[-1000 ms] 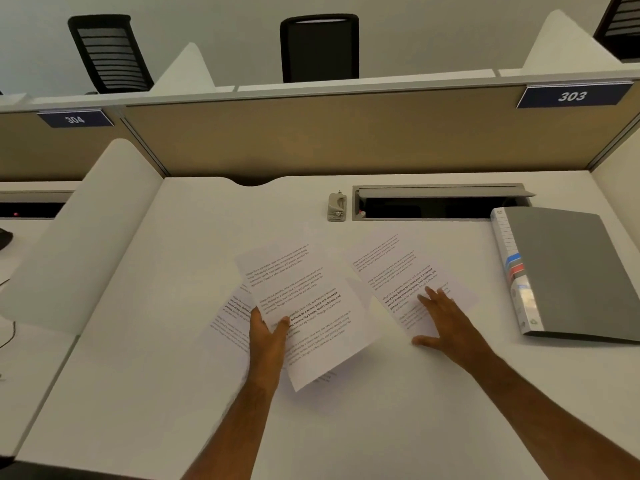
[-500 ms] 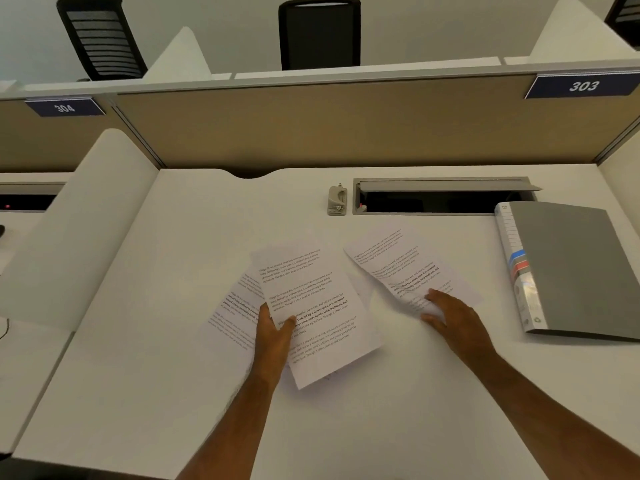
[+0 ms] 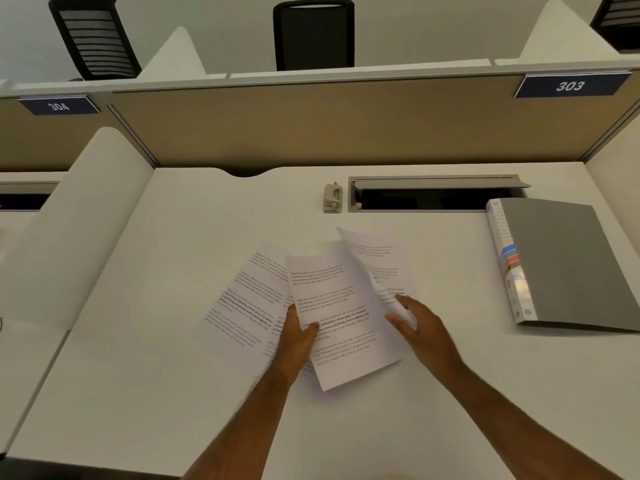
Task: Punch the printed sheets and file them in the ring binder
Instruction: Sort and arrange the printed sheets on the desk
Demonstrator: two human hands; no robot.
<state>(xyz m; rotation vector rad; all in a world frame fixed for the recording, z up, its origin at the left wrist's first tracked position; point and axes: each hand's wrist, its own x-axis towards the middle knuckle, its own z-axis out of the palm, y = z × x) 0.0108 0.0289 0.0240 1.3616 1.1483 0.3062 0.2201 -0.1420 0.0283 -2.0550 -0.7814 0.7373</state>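
Three printed sheets lie fanned in the middle of the white desk. My left hand point(image 3: 298, 336) pinches the middle sheet point(image 3: 337, 306) at its left edge, thumb on top, lifting it slightly. My right hand point(image 3: 417, 327) holds the lower edge of the right sheet point(image 3: 377, 261), which now tucks behind the middle one. A third sheet point(image 3: 247, 299) lies flat to the left. The closed grey ring binder point(image 3: 568, 261) rests at the right edge. A small grey hole punch point(image 3: 332, 198) stands at the back centre.
An open cable tray slot point(image 3: 429, 199) with a raised lid runs along the back of the desk, beside the punch. A tan partition point(image 3: 311, 126) closes off the rear. White side dividers point(image 3: 69, 216) flank the desk. Chairs stand beyond the partition.
My right hand has drawn the right sheet leftward until it overlaps the middle sheet. My left hand has shifted the middle sheet rightward and raised it a little.
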